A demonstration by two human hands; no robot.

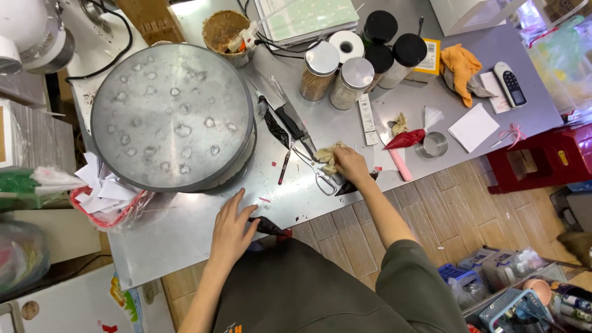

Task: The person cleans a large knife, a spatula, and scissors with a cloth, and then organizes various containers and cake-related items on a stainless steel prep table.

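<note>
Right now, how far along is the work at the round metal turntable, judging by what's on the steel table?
Done: the round metal turntable carries rows of small piped blobs. In hand: the left hand rests on a dark piping bag at the table edge; the right hand presses a crumpled beige cloth beside the scissors. Left: a red piping bag lies untouched.

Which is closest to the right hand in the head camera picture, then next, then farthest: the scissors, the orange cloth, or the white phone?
From the right hand:
1. Scissors, just beside it, toward the round tray.
2. Orange cloth, farther up the table.
3. White phone, farthest, past the cloth.
</note>
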